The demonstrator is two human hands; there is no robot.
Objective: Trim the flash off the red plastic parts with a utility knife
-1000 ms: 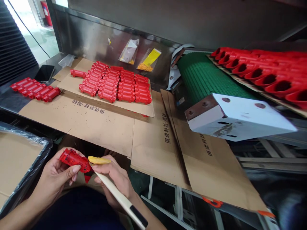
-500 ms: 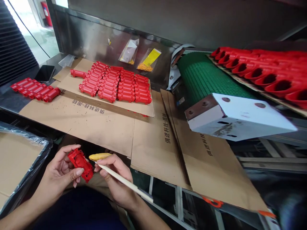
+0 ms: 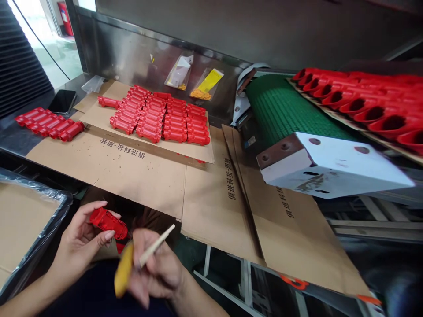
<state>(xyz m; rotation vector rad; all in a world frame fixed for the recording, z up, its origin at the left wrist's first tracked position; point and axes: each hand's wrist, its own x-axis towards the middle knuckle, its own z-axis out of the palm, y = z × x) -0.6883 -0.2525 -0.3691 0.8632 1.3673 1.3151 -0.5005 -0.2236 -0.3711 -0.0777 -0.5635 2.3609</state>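
My left hand pinches a red plastic part between thumb and fingers, its open, hollow side facing up. Just below that part, another bit of red shows, partly hidden. My right hand, blurred by motion, is closed around a slim cream-coloured stick-like tool that points up and to the right. A yellow cover like a finger cot sits on one of its fingers, which points downward. Both hands are in front of my lap, close together, below the cardboard's front edge.
Rows of red parts lie on cardboard, with a smaller row at left near a phone. Small plastic bags lean behind. A green conveyor carries red parts at right. A plastic-lined box stands left.
My right hand has swung down, its yellow-covered finger now pointing downward and the tool turned to point up right. The red part in my left hand has tilted flatter.
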